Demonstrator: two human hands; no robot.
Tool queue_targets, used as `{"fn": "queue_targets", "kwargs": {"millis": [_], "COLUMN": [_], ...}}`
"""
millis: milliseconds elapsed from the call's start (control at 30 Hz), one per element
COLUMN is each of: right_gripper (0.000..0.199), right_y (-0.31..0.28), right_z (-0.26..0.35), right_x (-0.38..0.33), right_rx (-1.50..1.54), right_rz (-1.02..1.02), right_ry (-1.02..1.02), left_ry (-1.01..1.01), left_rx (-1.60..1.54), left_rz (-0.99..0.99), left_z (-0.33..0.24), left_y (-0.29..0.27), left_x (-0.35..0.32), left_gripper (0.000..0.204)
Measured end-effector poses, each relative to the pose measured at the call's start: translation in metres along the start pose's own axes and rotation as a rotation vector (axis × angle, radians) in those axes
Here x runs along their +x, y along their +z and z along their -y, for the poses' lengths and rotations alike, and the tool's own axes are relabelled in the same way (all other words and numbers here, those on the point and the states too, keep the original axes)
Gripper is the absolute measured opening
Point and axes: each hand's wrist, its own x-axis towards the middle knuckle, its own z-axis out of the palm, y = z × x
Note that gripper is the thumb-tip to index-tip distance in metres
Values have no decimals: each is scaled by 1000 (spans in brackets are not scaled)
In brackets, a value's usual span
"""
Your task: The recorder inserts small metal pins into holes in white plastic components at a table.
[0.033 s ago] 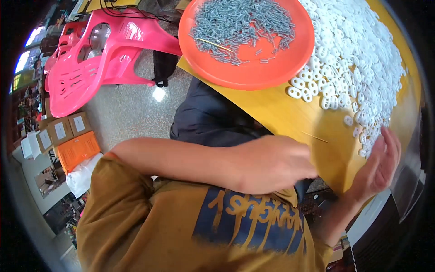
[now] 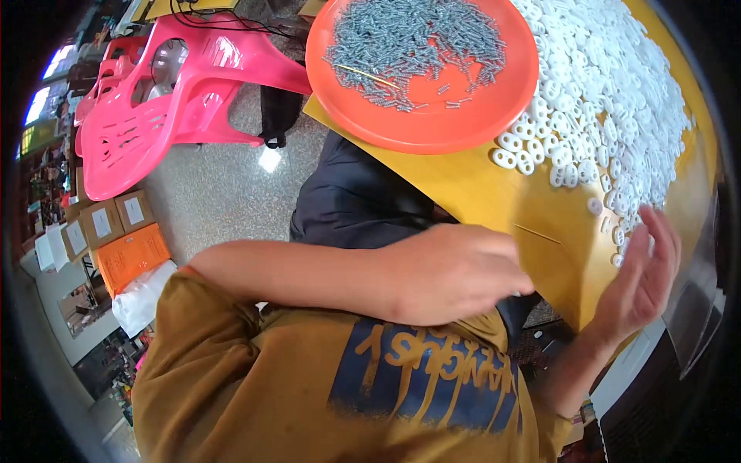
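Observation:
My left hand [image 2: 455,274] hovers over the near edge of the yellow table [image 2: 478,193], back toward the camera and fingers curled; its palm is hidden. My right hand [image 2: 644,270] is held edge-on at the table's right near corner, fingers apart and empty, touching the edge of a big heap of white plastic rings [image 2: 617,92]. A round orange tray [image 2: 432,131] farther back holds several small grey metal pieces [image 2: 417,38]. A few loose rings lie between the tray and the heap.
Pink plastic chairs [image 2: 154,100] stand on the speckled floor at the left. Cardboard boxes [image 2: 100,224] and an orange box [image 2: 131,255] sit below them. Dark fabric [image 2: 355,201] shows under the table's edge. A thin metal pin [image 2: 540,234] lies on the table.

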Motion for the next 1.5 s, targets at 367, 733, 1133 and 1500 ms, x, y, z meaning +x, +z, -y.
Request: {"fn": "queue_targets", "kwargs": {"millis": [367,733,1133,1500], "right_gripper": [23,22,11,15], "right_y": [99,103,107,98], "right_z": [74,81,81,76], "right_x": [63,67,69,59], "right_rx": [-92,-270,-70,-66], "right_rz": [510,678,666,560], "right_ry": [-534,-500,-451,-412], "left_ry": [-418,-233,-348,-550], "left_rx": [-332,-329,-461,-960], "left_rz": [-261,-346,-421,-555], "left_z": [0,17,16,2], "left_y": [-34,-45,-56,-70], "left_x": [-50,-57,-57,-51], "left_gripper": [11,15,16,16]}}
